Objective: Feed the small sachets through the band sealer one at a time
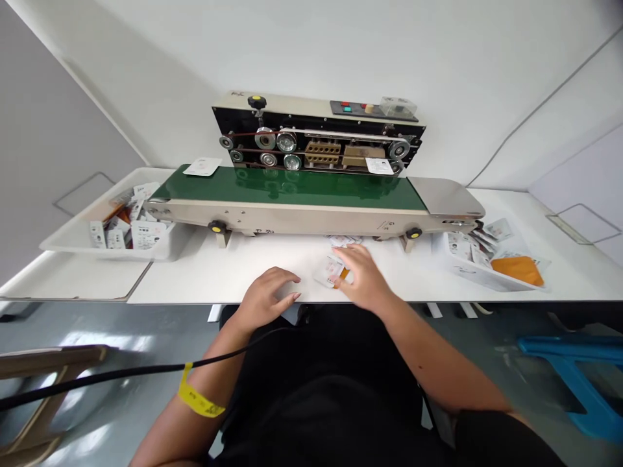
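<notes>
At the table's front edge, my left hand (270,295) holds nothing, its thumb and fingers spread apart. My right hand (364,275) is also open, fingers curved around the right side of a small clear packet (327,268) with a printed white label. Something orange shows beside that packet, partly covered by my right hand; whether the fingertips touch it I cannot tell. Several more printed packets (346,239) lie behind, half hidden under the front of a band sealing machine (292,217). One white packet (379,166) stands at the sealer's right end, and another (202,167) lies at the belt's left end.
A white bin (168,245) of printed packets stands left, partly under the green belt (292,187). On the right, another white bin (479,272) holds packets and an orange pouch (518,270). A black cable (146,371) crosses my left forearm. A blue stool (579,376) stands lower right.
</notes>
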### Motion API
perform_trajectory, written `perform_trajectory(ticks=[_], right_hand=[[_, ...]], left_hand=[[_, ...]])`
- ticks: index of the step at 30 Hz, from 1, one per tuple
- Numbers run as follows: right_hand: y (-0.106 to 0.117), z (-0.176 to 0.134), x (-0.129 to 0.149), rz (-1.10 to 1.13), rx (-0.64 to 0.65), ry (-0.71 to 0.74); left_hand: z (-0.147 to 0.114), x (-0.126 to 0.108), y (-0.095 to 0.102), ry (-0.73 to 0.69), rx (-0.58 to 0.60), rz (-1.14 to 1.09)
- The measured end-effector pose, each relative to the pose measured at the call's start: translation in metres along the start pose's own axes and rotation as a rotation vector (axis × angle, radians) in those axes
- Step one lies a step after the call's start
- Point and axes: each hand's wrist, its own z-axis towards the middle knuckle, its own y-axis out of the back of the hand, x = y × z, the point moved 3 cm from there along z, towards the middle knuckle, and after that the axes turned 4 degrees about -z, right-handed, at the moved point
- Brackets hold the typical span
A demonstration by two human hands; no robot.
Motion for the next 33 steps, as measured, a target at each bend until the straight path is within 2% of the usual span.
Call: perform_trajectory(ticks=[3, 6, 9, 13, 17, 19, 23, 26, 29, 31, 33], right_hand=[[-0.045, -0.018, 0.015, -0.065, 0.156, -0.14], [-0.059, -0.018, 0.019, -0.05, 0.17, -0.122], [-0.058, -0.016, 0.017, 0.001, 0.163, -0.06], [-0.051, -0.018, 0.013, 0.131, 0.143, -0.047], [-0.044, -0.022, 0.008, 0.384, -0.014, -0.065], [-0.044, -0.025, 0.003, 0.615, -0.084, -0.132], [-0.045, -0.031, -0.015, 1.127, -0.324, -0.438], [-0.04, -0.031, -0.021, 1.352, -0.447, -0.58], [-0.035, -0.029, -0.02, 1.461, -0.417, -0.654], [-0.031, -0.028, -0.018, 1.459, -0.35, -0.685], [-0.021, -0.024, -0.017, 1.383, -0.297, -0.672]], left_hand=[[0.003, -0.002, -0.003, -0.025, 0.01, 0.058], [0.004, -0.002, -0.005, -0.028, 0.014, 0.096], [0.004, 0.0, -0.006, -0.029, 0.027, 0.118], [0.005, 0.0, -0.009, -0.044, 0.039, 0.149], [0.006, -0.001, -0.01, -0.035, 0.021, 0.184], [0.006, -0.002, -0.009, -0.032, 0.011, 0.189], [0.004, -0.002, -0.007, -0.03, 0.005, 0.195], [0.003, -0.002, -0.01, -0.094, 0.144, 0.219], [0.0, 0.0, -0.016, -0.202, 0.333, 0.263], [0.0, 0.002, -0.018, -0.229, 0.368, 0.279], [0.0, 0.004, -0.02, -0.226, 0.351, 0.28]])
